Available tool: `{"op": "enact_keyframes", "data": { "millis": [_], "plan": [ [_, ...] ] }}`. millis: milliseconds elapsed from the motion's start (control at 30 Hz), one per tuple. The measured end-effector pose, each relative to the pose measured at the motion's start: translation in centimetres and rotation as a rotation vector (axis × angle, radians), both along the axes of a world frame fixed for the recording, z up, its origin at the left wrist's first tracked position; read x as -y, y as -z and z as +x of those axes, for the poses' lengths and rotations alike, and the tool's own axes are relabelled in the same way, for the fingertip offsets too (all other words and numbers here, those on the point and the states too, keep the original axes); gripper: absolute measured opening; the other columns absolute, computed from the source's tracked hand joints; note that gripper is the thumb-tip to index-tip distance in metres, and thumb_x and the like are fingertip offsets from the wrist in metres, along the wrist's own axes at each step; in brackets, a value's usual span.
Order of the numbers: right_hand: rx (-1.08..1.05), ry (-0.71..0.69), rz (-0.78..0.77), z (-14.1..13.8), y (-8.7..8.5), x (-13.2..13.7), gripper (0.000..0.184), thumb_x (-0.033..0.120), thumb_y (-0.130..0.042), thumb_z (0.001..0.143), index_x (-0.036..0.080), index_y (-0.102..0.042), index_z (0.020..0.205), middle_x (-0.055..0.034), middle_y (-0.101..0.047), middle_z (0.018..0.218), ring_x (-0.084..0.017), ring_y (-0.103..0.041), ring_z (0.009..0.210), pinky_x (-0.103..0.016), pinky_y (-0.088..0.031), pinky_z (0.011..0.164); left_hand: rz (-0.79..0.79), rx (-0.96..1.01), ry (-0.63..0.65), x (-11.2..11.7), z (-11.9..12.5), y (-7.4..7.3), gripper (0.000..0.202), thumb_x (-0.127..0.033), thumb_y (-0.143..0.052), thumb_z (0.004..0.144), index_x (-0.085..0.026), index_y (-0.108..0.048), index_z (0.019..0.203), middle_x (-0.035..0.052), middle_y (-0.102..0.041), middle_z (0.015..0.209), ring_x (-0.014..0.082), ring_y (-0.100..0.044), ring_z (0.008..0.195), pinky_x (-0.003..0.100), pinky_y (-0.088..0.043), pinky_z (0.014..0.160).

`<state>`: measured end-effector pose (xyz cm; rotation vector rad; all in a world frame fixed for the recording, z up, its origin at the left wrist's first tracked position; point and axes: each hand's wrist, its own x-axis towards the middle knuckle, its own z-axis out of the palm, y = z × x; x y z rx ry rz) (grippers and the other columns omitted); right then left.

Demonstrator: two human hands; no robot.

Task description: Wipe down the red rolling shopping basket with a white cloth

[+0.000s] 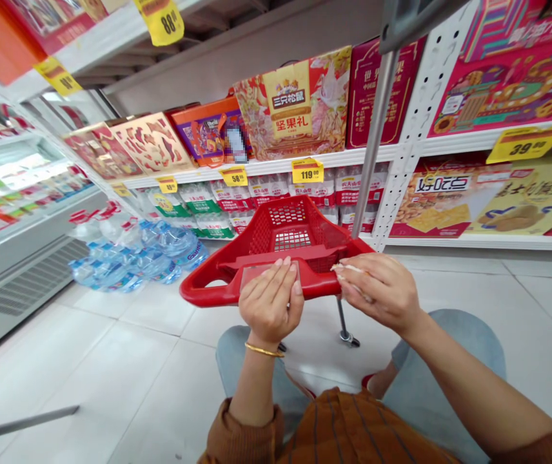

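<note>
A red plastic shopping cart basket [247,248] with mesh sides stands before me on thin metal legs. My left hand [269,303], a gold bangle at its wrist, lies with its fingers stretched flat over the clear panel on the front handle bar. My right hand [377,290] is closed around a crumpled white wipe or tissue [353,269], only partly visible between the fingers. It presses this against the right end of the red handle. The inside of the basket shows only its mesh walls.
Shelves with gift boxes [295,109] and yellow price tags [307,171] rise behind the cart. Bottled water packs [135,258] sit on the floor at left, beside a chilled case [19,283]. A metal pole [377,122] stands close at right.
</note>
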<state>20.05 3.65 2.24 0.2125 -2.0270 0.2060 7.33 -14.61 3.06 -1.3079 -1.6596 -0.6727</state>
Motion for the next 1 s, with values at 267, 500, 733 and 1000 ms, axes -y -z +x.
{"op": "enact_keyframes", "data": {
  "millis": [267, 500, 733, 1000],
  "plan": [
    [-0.032, -0.105, -0.191, -0.9, 0.4, -1.5, 0.017, 0.022, -0.061, 0.087, 0.024, -0.073, 0.099, -0.0044, -0.075, 0.089, -0.020, -0.071, 0.085, -0.036, -0.056, 0.082, 0.027, 0.000, -0.010, 0.0, -0.7, 0.2, 0.029, -0.016, -0.055, 0.086, -0.017, -0.069, 0.112, 0.0102, -0.074, 0.108, 0.0223, -0.072, 0.100, 0.034, -0.052, 0.084],
    [-0.008, -0.178, -0.386, -1.7, 0.6, -3.1, 0.016, 0.027, -0.060, 0.089, 0.022, -0.075, 0.089, -0.0049, -0.075, 0.084, -0.019, -0.070, 0.084, -0.035, -0.056, 0.079, 0.053, 0.022, -0.003, 0.0, -1.3, 0.2, 0.027, -0.016, -0.055, 0.086, -0.017, -0.070, 0.110, 0.0099, -0.074, 0.108, 0.0224, -0.072, 0.099, 0.035, -0.052, 0.084],
    [-0.003, -0.270, -0.532, -2.7, 1.0, -3.4, 0.016, 0.025, -0.060, 0.089, 0.021, -0.075, 0.088, -0.0058, -0.074, 0.086, -0.018, -0.069, 0.083, -0.032, -0.055, 0.077, 0.061, 0.006, -0.027, 0.6, -2.1, 0.1, 0.026, -0.014, -0.056, 0.084, -0.016, -0.070, 0.106, 0.0095, -0.075, 0.104, 0.0216, -0.072, 0.097, 0.033, -0.053, 0.082],
    [-0.069, -0.336, -0.544, -4.4, 0.8, -1.6, 0.014, 0.021, -0.059, 0.089, 0.021, -0.073, 0.088, -0.0048, -0.074, 0.084, -0.017, -0.068, 0.083, -0.034, -0.055, 0.080, 0.049, 0.050, -0.063, 1.8, -3.5, 0.4, 0.028, -0.013, -0.053, 0.086, -0.016, -0.070, 0.107, 0.0112, -0.075, 0.105, 0.0227, -0.071, 0.101, 0.036, -0.054, 0.085]
  ]
}}
